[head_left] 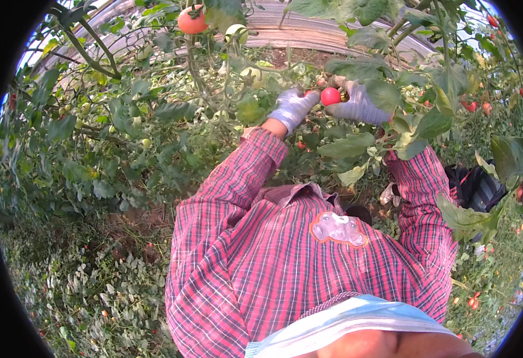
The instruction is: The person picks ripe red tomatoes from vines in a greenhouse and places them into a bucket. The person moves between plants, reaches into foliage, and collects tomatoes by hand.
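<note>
Both my hands wear pale grey knit gloves with soiled fingertips and meet among the tomato vines at upper centre. A round, bright red tomato (330, 96) sits between them. My right hand (362, 105) closes on its right side, thumb below and fingers above, partly behind leaves. My left hand (294, 108) is closed at the fingertips, where a bit of another red tomato (307, 93) shows; the rest of that fruit is hidden. A small red tomato (301, 145) hangs lower, below my left hand. Leaves (348, 145) overlap my right wrist.
A large orange-red tomato (192, 19) and a pale green tomato (236, 34) hang at the top. More red tomatoes (469, 106) hang at right. A dark bag-like thing (479, 186) lies beside my right arm. Dense foliage (94, 161) fills the left; plastic sheeting (309, 27) lies behind.
</note>
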The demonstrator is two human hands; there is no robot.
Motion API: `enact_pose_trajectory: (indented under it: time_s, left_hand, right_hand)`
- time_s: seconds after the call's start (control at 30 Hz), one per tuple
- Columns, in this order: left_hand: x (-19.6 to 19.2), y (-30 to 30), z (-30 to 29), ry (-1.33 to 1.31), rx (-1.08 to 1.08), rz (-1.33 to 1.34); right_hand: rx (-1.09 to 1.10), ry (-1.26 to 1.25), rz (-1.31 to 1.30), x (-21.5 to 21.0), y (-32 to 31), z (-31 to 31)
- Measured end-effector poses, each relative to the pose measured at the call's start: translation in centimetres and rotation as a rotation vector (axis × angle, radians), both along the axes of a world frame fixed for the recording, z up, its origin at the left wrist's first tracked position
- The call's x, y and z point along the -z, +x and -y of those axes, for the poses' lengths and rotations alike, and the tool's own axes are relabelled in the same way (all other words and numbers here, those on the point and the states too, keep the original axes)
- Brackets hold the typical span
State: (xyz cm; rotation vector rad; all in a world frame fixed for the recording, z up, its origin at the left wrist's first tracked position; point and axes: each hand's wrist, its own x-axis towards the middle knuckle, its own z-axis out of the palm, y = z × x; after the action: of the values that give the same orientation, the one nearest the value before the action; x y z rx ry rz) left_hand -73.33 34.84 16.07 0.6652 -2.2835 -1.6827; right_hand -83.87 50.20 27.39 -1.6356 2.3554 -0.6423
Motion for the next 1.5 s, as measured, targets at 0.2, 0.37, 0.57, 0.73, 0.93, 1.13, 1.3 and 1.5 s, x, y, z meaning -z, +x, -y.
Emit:
enact_pose_trajectory:
  time_s: [0.2, 0.37, 0.57, 0.73, 0.93, 1.13, 1.3, 1.5]
  left_hand:
    - [-1.6, -0.1, -1.9, 1.086, -0.178, 0.055]
    - [2.8, -0.7, -0.3, 1.055, -0.030, -0.237]
    - [-2.8, 1.4, -0.9, 0.896, -0.102, -0.110]
    - [1.7, -1.7, 2.8, 0.620, 0.000, 0.194]
    - [4.2, 1.5, 3.1, 0.818, -0.107, 0.063]
    - [3.5, 8.8, -0.2, 1.211, 0.086, -0.033]
    - [1.7, 9.4, -4.4, 0.634, 0.437, -0.096]
    - [-0.1, 7.7, -10.8, -0.370, 0.603, -0.115]
  right_hand:
    - [0.116, -0.333, 0.344, 4.9, -0.9, -4.1]
    - [0.196, -0.476, 0.754, 11.3, 0.9, -4.6]
    - [0.141, -0.392, 0.668, 14.4, 1.8, -5.2]
    - [0.418, -0.581, 1.779, 11.5, 5.5, -3.3]
    - [0.254, -0.229, 0.998, 10.3, 5.8, -4.4]
    - [0.266, -0.383, 1.990, 12.6, 7.5, -8.1]
    - [0.214, -0.385, 2.170, 12.5, 10.5, -10.2]
    - [0.438, -0.668, 2.316, 13.2, 13.2, -10.9]
